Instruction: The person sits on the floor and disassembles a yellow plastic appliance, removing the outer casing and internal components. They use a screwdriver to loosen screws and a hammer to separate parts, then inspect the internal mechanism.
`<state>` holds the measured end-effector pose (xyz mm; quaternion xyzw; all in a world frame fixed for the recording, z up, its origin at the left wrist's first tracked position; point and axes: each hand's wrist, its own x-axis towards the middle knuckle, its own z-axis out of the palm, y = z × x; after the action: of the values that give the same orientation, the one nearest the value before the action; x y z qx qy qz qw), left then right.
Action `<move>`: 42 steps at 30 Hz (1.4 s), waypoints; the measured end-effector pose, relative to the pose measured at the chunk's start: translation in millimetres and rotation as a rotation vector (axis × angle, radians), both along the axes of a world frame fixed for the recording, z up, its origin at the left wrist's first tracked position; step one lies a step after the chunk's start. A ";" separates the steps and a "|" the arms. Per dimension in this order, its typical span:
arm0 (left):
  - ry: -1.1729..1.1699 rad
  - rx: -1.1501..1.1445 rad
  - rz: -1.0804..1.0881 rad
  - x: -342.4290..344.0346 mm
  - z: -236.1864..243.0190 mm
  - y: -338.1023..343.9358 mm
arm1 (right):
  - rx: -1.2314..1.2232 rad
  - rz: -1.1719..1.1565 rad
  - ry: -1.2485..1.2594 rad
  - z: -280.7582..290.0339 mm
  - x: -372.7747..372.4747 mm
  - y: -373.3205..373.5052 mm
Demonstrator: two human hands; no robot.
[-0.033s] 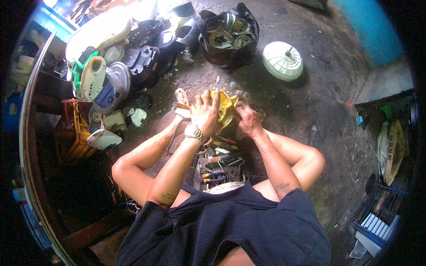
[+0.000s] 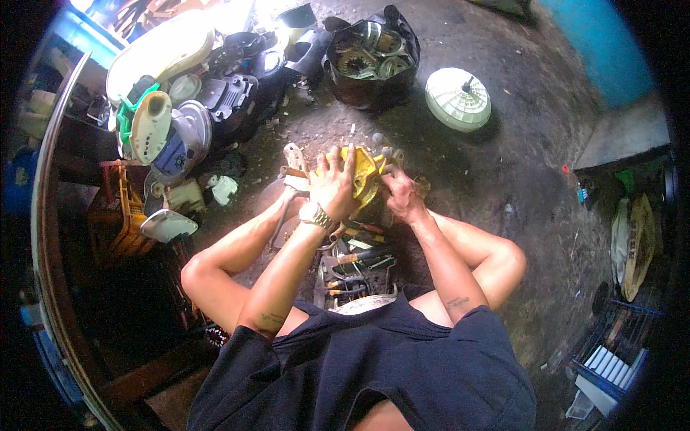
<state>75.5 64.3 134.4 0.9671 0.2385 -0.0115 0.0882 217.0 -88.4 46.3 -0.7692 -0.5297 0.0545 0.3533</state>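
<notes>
A yellow plastic part [image 2: 366, 183] with an irregular outline is between my hands, low over the floor. My left hand [image 2: 332, 183], wearing a metal watch, presses and grips it from above with spread fingers. My right hand [image 2: 404, 190] is closed at the part's right edge; what exactly its fingers hold is hidden. Worn metal pieces [image 2: 295, 171] lie just left of the part. Beneath my wrists, assorted tools with black and yellow handles [image 2: 359, 255] lie in a pile between my bent legs.
Plastic and metal casings [image 2: 223, 97] are heaped at upper left, near an orange crate [image 2: 129, 208]. A black bag of parts [image 2: 370, 90] and a round white plastic item [image 2: 456, 108] sit ahead. A blue wall [image 2: 582, 43] and blue rack [image 2: 611, 366] are to the right.
</notes>
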 end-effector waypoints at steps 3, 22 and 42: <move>0.014 0.004 0.015 5.0 3.1 3.5 | 0.008 -0.127 0.018 13.7 -6.3 5.2; 0.027 -0.006 0.024 6.5 11.0 0.8 | -0.026 -0.104 0.040 9.3 -3.0 4.1; 0.020 -0.042 0.017 7.1 9.9 1.5 | -0.092 -0.046 0.014 8.8 3.8 6.6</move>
<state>82.7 65.8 144.3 0.9627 0.2474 -0.0252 0.1063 220.8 -81.8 55.1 -0.7961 -0.5063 0.0761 0.3226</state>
